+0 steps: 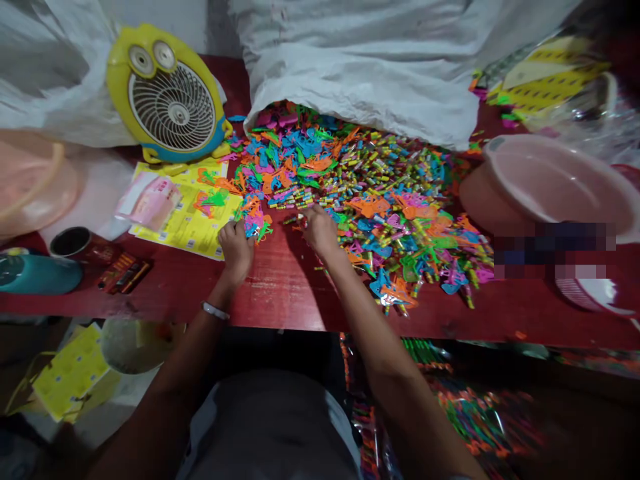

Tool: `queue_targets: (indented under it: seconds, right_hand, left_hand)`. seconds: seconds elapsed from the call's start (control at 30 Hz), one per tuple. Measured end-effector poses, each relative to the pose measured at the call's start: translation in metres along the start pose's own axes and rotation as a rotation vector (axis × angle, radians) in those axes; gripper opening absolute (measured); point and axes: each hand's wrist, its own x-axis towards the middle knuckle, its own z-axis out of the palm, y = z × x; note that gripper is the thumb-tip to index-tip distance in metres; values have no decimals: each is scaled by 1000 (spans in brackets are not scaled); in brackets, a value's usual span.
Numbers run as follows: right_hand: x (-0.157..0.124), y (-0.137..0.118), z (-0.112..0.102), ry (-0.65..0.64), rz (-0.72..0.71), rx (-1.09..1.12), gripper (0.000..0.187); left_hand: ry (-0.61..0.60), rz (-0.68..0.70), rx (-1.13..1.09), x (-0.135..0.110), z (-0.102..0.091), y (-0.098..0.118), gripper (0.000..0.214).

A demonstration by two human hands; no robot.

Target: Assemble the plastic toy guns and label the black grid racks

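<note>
My left hand is closed with its fingers curled, beside a small bunch of bright plastic pieces in pink, green, orange and blue. What its fingers hold, if anything, is hidden. My right hand is closed in a pinch at the near edge of a big pile, with a few small tube-shaped pieces at its fingertips. The pile mixes flat coloured plastic pieces with small striped tubes. It spills from a white woven sack onto the red table.
A yellow fan stands at the back left, near yellow printed sheets and a pink packet. Basins stand left and right. A teal bottle lies near a dark cup. Wrapped toys show below the table.
</note>
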Motion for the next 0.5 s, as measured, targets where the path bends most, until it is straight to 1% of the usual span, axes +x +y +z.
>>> queue_targets:
  seconds: [0.07, 0.1, 0.17, 0.2, 0.27, 0.33, 0.4, 0.5]
  right_hand:
    - [17, -13, 12, -92, 102, -46, 28]
    - [24, -17, 17, -118, 168, -69, 26]
    - [34, -20, 27, -128, 258, -105, 33]
    - [37, -21, 31, -122, 265, -114, 37]
    - [40, -23, 37, -112, 223, -118, 38]
    - [38, -25, 39, -123, 156, -107, 33]
    - [34, -26, 36, -134, 98, -84, 29]
    - [19, -23, 25, -106, 36, -30, 31]
  left_hand:
    - [-18, -1, 22, -3, -5, -2, 40]
    - [-19, -8, 22, -6, -6, -3, 38]
    - [-8, -30, 3, -11, -9, -5, 32]
    - [0, -39, -13, -12, -10, -6, 31]
    - [10, -48, -68, -15, -12, -7, 31]
    - [-7, -76, -168, -16, -13, -7, 29]
    - [-42, -157, -296, -18, -17, -8, 25]
    - [-64, -286, -497, -24, -27, -11, 24]
